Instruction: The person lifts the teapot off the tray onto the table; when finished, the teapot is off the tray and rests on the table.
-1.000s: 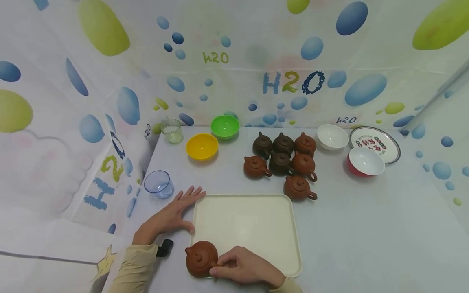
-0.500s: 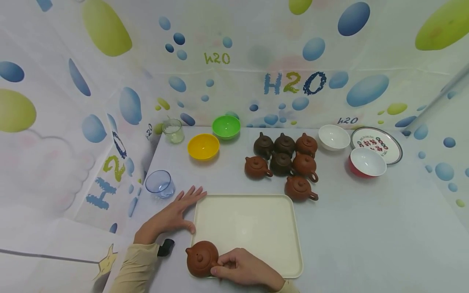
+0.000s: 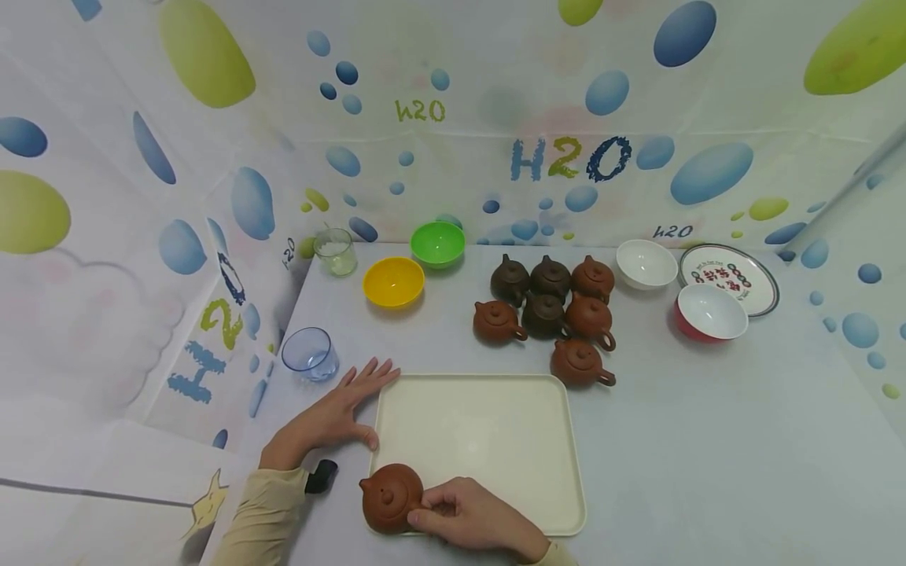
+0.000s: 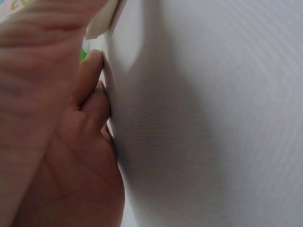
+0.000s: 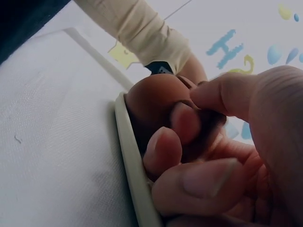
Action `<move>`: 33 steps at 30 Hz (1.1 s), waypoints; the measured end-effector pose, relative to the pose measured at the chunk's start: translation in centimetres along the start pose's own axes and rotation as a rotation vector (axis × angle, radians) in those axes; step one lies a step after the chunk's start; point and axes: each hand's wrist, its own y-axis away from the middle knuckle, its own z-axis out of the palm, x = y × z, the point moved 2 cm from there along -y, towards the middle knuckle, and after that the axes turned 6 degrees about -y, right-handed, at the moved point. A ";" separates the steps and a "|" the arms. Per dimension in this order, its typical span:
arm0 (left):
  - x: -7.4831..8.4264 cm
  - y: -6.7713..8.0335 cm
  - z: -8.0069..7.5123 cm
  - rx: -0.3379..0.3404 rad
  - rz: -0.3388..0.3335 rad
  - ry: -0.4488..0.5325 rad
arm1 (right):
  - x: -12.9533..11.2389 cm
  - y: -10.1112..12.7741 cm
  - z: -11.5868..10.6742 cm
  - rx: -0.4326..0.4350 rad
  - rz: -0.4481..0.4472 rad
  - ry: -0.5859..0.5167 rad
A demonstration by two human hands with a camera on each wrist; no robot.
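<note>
The tabletop [image 3: 708, 440] is carrying everything, and the cream tray [image 3: 481, 440] is lying at the centre of its near half. Beyond the tray, at about 1 o'clock, a cluster of seven teapots [image 3: 548, 310] is standing close together; bowls and a plate are sitting further out toward 2 o'clock, and two coloured bowls toward 11 o'clock.

The reddish-brown teapot [image 3: 391, 497] is resting at the tray's 7 o'clock corner, seemingly right over the rim. The right hand [image 3: 473, 519] is pinching it at its handle side, fingers [image 5: 163, 150] curled in a narrow grip around that part. The left hand [image 3: 333, 417] is lying flat on the tabletop at the tray's 9 o'clock edge, fingers straight and spread, thumb touching the rim, holding nothing.

To do this well, I judge the pot should be seated fully inside the rim, not straddling it, so it stands level. Keeping the left hand pressing beside the tray should stop it sliding. The pinch is small, so any lift should be low and slow, watching the lid.
</note>
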 end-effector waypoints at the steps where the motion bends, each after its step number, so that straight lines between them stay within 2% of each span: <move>1: 0.0 0.0 0.0 0.000 -0.001 -0.001 | 0.0 0.0 0.0 0.008 0.000 -0.001; 7: 0.0 0.1 0.0 -0.006 -0.012 0.005 | 0.1 0.0 0.2 0.053 0.014 -0.023; 14: 0.3 0.0 -0.1 -0.009 -0.007 0.022 | 0.1 0.1 0.1 0.059 0.014 -0.033; 16: 0.4 0.0 -0.2 -0.010 -0.003 0.023 | 0.0 0.1 0.0 0.052 0.028 -0.076; 20: 0.5 0.0 -0.2 -0.011 0.001 0.017 | -0.3 0.3 -0.1 0.029 0.078 -0.246; 23: 0.5 -0.1 -0.2 -0.014 0.002 0.006 | -0.6 0.6 -0.3 0.050 0.101 -0.334; 28: 0.4 -0.1 -0.3 -0.016 -0.012 0.005 | -0.8 0.9 -0.8 0.106 0.065 -0.323; 33: 0.5 -0.1 -0.3 -0.023 -0.020 0.016 | -0.7 2.0 -2.0 0.110 0.022 -0.293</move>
